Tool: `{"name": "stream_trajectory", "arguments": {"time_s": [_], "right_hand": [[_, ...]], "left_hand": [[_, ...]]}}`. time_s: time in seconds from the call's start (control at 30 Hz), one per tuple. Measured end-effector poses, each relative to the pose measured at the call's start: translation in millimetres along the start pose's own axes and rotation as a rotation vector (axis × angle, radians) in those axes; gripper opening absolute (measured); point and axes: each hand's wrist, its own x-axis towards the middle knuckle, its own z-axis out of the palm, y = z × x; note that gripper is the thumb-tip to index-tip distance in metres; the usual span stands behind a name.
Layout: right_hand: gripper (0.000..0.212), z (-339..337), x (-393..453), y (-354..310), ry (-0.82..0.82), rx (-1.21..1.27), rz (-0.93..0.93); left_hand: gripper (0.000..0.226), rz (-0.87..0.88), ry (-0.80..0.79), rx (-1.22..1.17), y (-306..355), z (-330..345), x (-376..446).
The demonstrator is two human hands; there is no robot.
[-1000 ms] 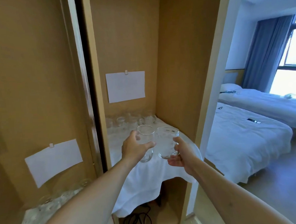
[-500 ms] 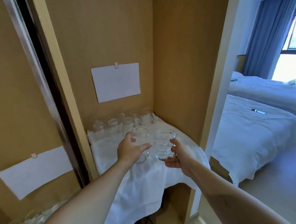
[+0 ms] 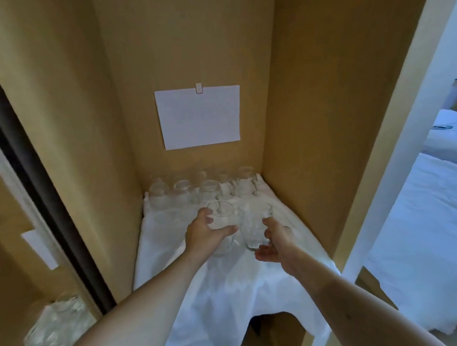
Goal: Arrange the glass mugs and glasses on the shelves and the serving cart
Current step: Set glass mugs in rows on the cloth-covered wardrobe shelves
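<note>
Fingers of the left hand (image 3: 203,236) curl round a clear rounded glass (image 3: 223,227) above the white-clothed shelf (image 3: 173,244). Right hand (image 3: 274,240) grips a textured glass mug (image 3: 255,228) just beside it, both upright.

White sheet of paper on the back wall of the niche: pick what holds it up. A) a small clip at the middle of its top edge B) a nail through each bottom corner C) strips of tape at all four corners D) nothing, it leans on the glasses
A: the white sheet of paper hangs from a small clip at the middle of its top edge, well above the row of glasses on the cloth-covered shelf.
</note>
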Motion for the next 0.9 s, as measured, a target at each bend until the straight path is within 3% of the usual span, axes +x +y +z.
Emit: {"name": "stream_trajectory", "arguments": {"time_s": [0.53,0.7,0.9], "right_hand": [[0.036,-18,98,5,-0.279,0.001,0.107],[0.037,-12,111,12,-0.384,-0.001,0.131],[0.062,-14,125,12,-0.414,-0.181,0.094]], "left_hand": [[0.072,-0.141,0.236,-0.085,-20,68,18],[0.071,-0.141,0.245,-0.109,-19,73,24],[0.072,-0.142,0.202,-0.149,-22,69,46]]}}
